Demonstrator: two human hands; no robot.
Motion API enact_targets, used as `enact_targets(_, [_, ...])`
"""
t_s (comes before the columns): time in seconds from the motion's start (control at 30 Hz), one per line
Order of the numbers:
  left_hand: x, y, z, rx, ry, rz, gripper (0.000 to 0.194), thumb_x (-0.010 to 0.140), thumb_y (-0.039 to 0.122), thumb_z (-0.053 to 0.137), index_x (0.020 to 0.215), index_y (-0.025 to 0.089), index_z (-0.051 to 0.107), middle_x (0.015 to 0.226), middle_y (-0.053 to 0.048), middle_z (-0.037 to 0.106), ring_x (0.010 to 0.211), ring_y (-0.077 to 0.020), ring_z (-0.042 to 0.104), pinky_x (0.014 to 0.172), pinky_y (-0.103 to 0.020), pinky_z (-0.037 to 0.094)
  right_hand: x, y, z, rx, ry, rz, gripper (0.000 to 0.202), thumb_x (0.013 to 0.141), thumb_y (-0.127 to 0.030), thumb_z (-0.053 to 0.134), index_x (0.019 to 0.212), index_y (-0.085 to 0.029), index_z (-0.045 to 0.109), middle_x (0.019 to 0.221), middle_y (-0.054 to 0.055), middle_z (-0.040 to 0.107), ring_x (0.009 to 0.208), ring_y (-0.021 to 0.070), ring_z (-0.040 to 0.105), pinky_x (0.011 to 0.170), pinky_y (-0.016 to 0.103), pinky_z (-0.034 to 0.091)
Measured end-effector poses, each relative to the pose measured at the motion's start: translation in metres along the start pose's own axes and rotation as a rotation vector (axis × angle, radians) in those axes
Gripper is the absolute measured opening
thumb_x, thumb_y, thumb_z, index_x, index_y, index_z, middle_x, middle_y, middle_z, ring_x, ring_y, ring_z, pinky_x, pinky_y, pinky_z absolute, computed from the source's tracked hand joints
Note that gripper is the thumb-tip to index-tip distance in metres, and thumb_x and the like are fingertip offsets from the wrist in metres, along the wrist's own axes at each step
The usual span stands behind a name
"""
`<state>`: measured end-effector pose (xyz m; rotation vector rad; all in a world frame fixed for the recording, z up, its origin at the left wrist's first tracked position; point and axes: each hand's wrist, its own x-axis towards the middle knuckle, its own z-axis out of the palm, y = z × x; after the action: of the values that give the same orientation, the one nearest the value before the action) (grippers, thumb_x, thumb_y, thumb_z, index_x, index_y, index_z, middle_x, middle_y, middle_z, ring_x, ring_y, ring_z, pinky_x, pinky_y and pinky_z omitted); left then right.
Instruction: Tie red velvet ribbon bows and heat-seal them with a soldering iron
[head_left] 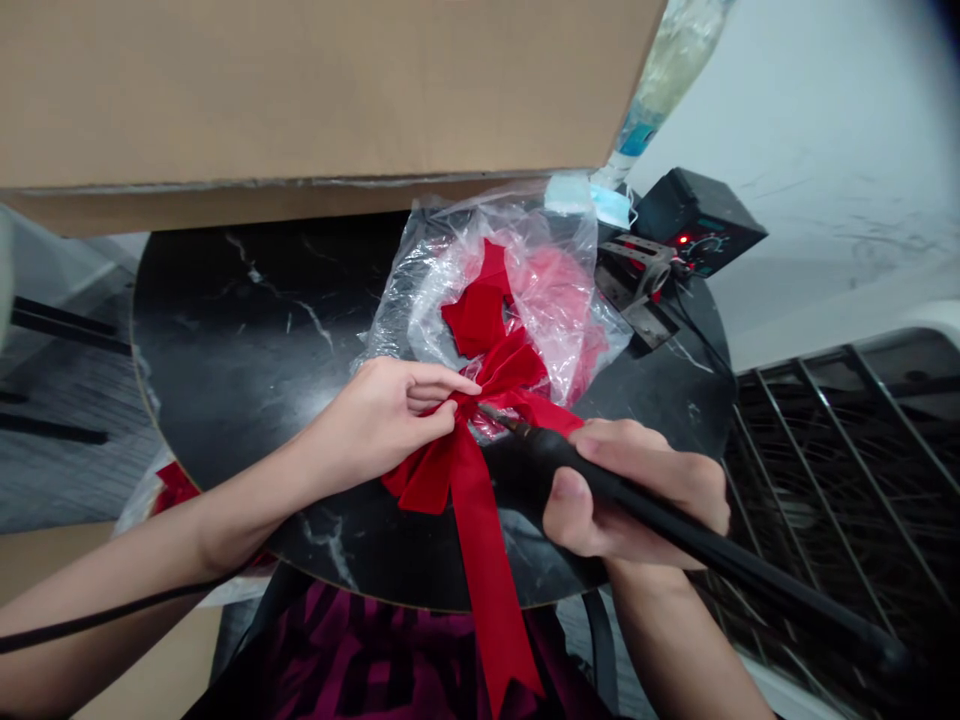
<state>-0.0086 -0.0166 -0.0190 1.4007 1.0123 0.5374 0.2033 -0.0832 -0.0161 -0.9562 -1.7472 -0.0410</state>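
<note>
A red ribbon bow (517, 365) lies near the front of the round table, one long tail hanging over its edge. My left hand (409, 410) pinches the bow at its middle knot, thumb and fingers closed on the red fabric. In my right hand (637, 490) is a black soldering iron (547, 450), gripped like a pen. Its metal tip points left and meets the bow close to the left fingertips; whether it touches the fabric is hard to tell. Behind the bow, a clear plastic bag (405, 290) holds or lies under red ribbon pieces (476, 315).
A large cardboard box (315, 90) stands across the back of the black marbled table (240, 320). At the right are a black control box (694, 220) with a lit red light, a metal stand (637, 285) and a blue mask (611, 205). A barred rack (847, 480) is beyond the table.
</note>
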Motion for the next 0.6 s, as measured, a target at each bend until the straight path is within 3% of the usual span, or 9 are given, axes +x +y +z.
enact_targets(0.17, [0.001,0.001,0.001,0.018,0.006,0.001,0.027,0.086,0.015,0.067,0.111,0.014,0.079,0.101,-0.003,0.084,0.098,-0.0209,0.080,0.088,-0.024,0.064,-0.001,0.002,0.007,-0.049,0.054,-0.050,0.023,0.069,-0.012,0.068,0.090,-0.019,0.061,0.063,-0.003,0.064,0.048,0.0143,0.067,0.048,0.022,0.059])
enact_targets(0.6, [-0.001,0.000,0.000,0.030,0.009,0.026,0.030,0.084,0.015,0.068,0.111,0.014,0.078,0.106,-0.004,0.083,0.101,-0.0226,0.079,0.093,-0.028,0.064,0.000,0.000,0.010,-0.039,0.037,-0.011,0.025,0.071,-0.013,0.068,0.092,-0.022,0.059,0.062,-0.004,0.063,0.046,0.0144,0.065,0.043,0.023,0.055])
